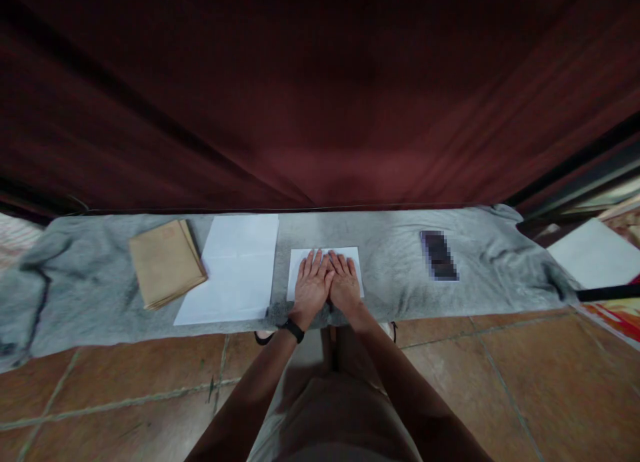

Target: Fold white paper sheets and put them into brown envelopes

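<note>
A small white sheet of paper (pixel 295 265), perhaps folded, lies on the grey cloth in front of me. Both palms press down on it side by side, thumbs touching. My left hand (pixel 311 285) is flat with its fingers stretched out, and a dark band circles that wrist. Just to its right, my right hand (pixel 345 281) also lies flat with fingers extended. Much of the paper is hidden beneath them. Left of my hands is a larger white sheet (pixel 235 269) with faint crease lines, and its near edge reaches the front of the cloth.
Brown paper envelopes (pixel 165 262) are stacked at the left, beside the large sheet. A phone (pixel 440 255), blurred out, rests on the grey cloth (pixel 390 269) at right. Behind hangs a dark red curtain (pixel 320 115). A white panel (pixel 597 252) stands at far right.
</note>
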A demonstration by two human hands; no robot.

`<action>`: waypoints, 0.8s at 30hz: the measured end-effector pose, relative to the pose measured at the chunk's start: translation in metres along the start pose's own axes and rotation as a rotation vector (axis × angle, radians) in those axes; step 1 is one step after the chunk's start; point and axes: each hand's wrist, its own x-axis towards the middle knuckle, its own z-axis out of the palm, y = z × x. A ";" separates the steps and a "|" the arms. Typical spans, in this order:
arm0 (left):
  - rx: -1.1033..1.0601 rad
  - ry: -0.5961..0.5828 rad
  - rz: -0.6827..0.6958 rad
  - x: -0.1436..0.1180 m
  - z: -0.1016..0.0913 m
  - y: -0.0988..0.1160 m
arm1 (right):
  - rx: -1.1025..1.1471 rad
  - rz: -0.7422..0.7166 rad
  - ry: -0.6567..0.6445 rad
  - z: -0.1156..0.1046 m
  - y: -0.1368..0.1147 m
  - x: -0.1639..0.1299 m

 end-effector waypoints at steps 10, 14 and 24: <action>0.065 0.030 -0.028 0.002 0.018 -0.015 | -0.025 0.027 0.081 0.008 0.009 0.000; 0.038 0.096 -0.067 -0.004 0.022 -0.020 | -0.030 0.033 0.147 0.006 0.024 -0.004; 0.061 0.095 -0.066 -0.009 0.013 -0.018 | -0.049 0.044 0.200 -0.002 0.054 -0.015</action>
